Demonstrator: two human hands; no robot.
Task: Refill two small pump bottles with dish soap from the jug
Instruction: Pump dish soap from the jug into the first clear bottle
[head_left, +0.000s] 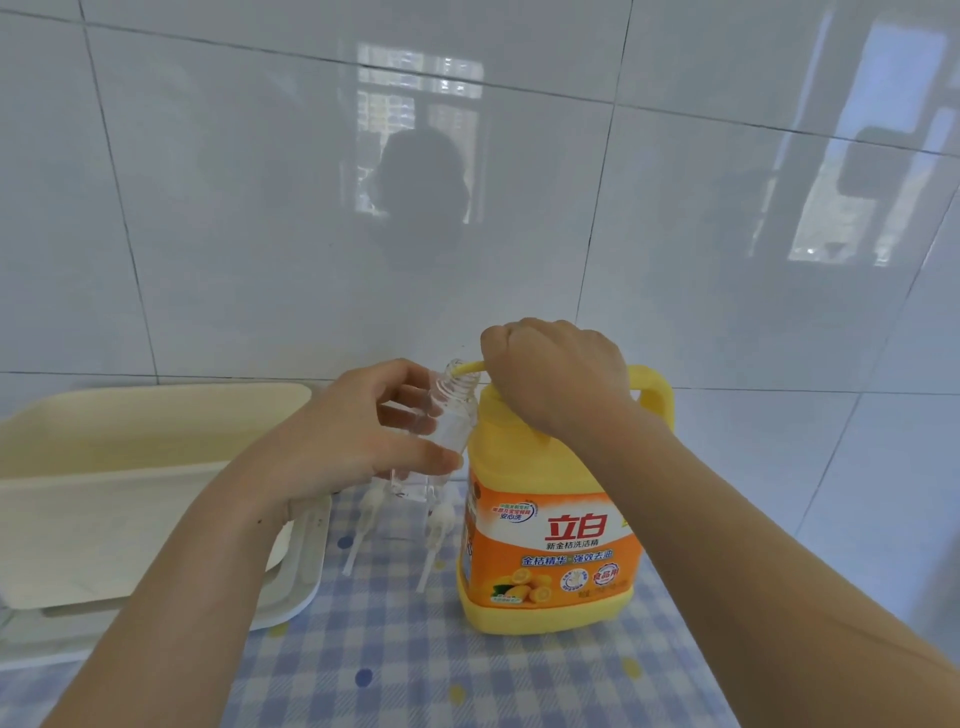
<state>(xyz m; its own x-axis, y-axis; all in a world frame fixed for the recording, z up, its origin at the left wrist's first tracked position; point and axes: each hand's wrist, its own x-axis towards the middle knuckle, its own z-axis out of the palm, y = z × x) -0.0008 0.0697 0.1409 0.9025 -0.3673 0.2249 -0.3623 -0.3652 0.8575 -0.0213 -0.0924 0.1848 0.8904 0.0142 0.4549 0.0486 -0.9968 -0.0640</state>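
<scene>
On the checked counter (363, 649), near its middle, the jug (550, 545) stands upright. Two loose pumps (434, 525) lie just beside its left flank. My left hand (358, 431) wraps the clear bottle (452, 400), lifted so its mouth meets the spout (470, 368). My right hand (556, 374) is curled over the pump head, hiding it. I judge this to be the filling step. Next I need steady downward presses, keeping the bottle's mouth under the spout.

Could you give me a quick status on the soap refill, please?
Right hand curled over the jug pump spout. Left hand grips clear bottle, mouth at that spout. Two pump heads loose on the cloth, not obstructing.
</scene>
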